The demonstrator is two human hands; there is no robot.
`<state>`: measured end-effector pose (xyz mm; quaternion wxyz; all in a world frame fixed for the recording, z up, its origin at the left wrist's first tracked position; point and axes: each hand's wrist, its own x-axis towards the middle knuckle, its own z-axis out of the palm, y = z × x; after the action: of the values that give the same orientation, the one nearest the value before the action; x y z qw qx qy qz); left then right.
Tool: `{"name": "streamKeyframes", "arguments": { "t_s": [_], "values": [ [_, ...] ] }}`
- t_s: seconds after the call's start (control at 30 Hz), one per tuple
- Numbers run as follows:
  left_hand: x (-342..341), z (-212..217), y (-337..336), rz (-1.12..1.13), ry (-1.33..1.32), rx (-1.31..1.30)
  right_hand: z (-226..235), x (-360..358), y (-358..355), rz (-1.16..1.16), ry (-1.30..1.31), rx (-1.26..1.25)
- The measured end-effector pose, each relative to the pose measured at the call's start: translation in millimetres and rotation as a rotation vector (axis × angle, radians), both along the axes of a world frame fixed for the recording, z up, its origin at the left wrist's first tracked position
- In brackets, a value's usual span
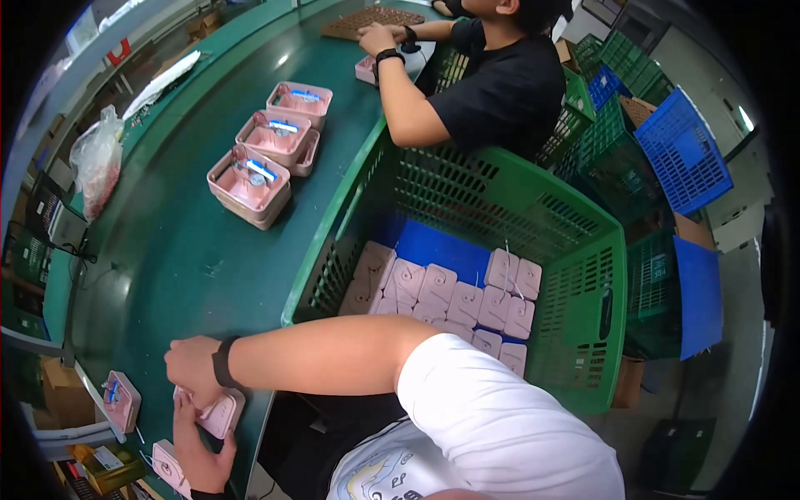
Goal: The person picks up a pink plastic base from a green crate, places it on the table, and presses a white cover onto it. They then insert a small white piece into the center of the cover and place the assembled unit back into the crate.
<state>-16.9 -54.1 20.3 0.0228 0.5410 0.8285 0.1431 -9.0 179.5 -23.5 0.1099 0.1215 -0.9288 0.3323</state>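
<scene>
A pink rounded plastic case (223,416) rests on the green work surface at the lower left. My left hand (202,450) grips it from the near side, thumb on the right and fingers along the left. Above it my right hand (193,367), with a dark band at the wrist, is curled down against the far end of the same case. Its fingertips are hidden, so what they pinch cannot be made out. Beside my left hand lies a pink lid-like part (169,467) with a thin cord. Farther left sits an open pink case (122,402) with a blue part inside.
Stacked open pink cases (250,187) stand farther up the green table (167,275). On my right, a large green crate (612,325) holds several pink pieces (437,287) over a blue sheet. A co-worker (500,75) works at the far end beside a brown tray (371,21).
</scene>
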Motion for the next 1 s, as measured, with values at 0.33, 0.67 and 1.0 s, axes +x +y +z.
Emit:
{"name": "streamKeyframes", "arguments": {
  "t_s": [0.33, 0.67, 1.0],
  "values": [
    [18.9, -16.2, 4.3, 0.076, 0.118, 0.017, -3.5, -6.6, 18.5, 0.151, -0.216, -0.211],
    [13.1, 9.4, 3.2, 0.009, 0.063, 0.052, -24.5, 7.6, 6.6, -0.128, 0.221, -0.022],
    [7.6, -15.3, 18.9, 0.331, -0.231, 0.293, -0.1, 10.7, 23.7, 0.129, -0.308, -0.201]
  ]
}}
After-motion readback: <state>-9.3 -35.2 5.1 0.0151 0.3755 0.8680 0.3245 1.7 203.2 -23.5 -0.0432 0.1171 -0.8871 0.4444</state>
